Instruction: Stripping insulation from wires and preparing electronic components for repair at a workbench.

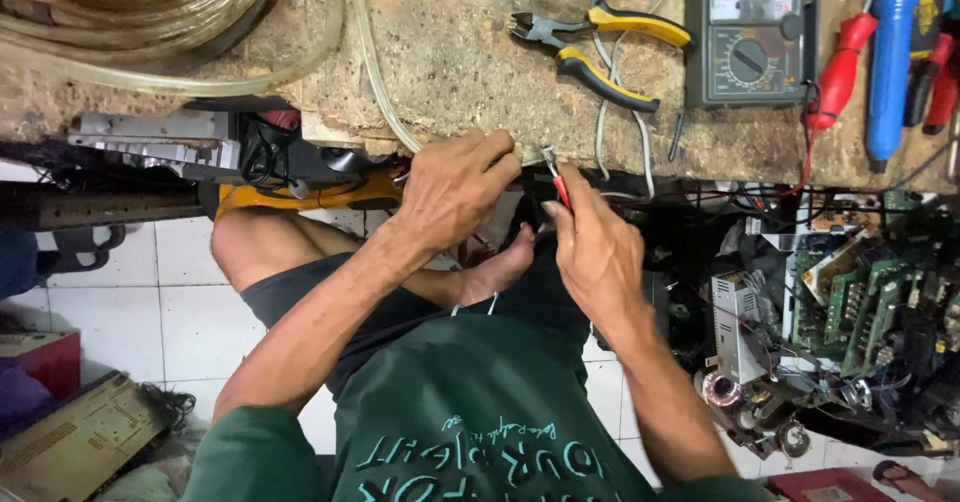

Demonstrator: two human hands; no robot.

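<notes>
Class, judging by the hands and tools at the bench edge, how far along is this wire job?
Done: pliers and meter lie set aside on the bench. In hand: left hand grips the tubing end; right hand pinches a red tool against it. Left: cannot tell.

Yellow-handled pliers (600, 47), analog multimeter (752, 32), green circuit boards (870, 297), possibly transformer (722, 389).

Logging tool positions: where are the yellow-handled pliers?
In the head view, the pliers lie on the workbench at upper centre, just left of the multimeter, beyond both hands.
</notes>
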